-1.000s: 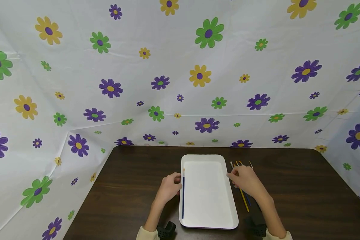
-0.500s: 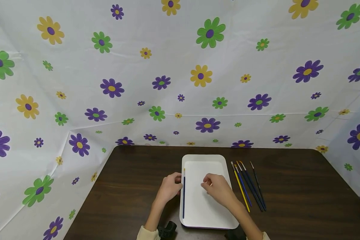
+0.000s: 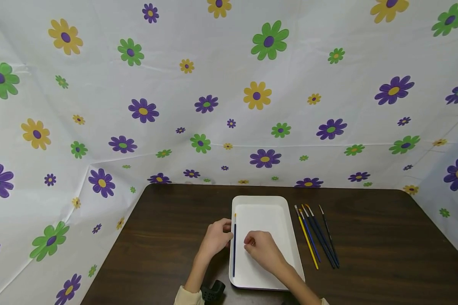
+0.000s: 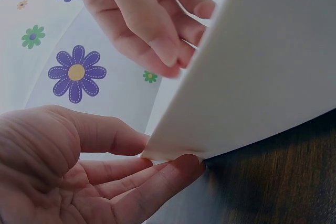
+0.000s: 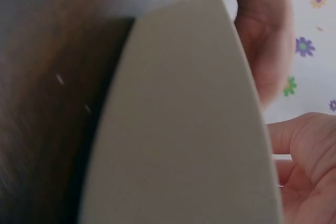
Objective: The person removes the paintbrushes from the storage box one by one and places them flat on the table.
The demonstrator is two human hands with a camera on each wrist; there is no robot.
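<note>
A white rectangular tray (image 3: 267, 271) lies on the table, longer from front to back than it is wide. Along its left inner side rests a slim paintbrush (image 3: 234, 250) with a dark blue handle, bristles toward the back. My left hand (image 3: 215, 238) grips the tray's left edge; in the left wrist view, its thumb is at the rim and its fingers (image 4: 163, 182) lie beneath. My right hand (image 3: 265, 250) hovers over the tray's middle, right of that brush, fingers loosely curled and nothing visible in them. The tray's outer wall (image 5: 178, 108) fills much of the right wrist view.
Right of the tray lie several more paintbrushes: a yellow one (image 3: 309, 241), a blue one (image 3: 312, 239), dark blue ones (image 3: 322, 239) and a thin dark one (image 3: 329, 236). Behind the dark wood table (image 3: 381, 245) hangs a white flowered cloth (image 3: 221, 84).
My right hand has moved left from beside the loose paintbrushes to over the tray, uncovering those brushes. My left hand stays at the tray's edge, and the brush in the tray has not moved.
</note>
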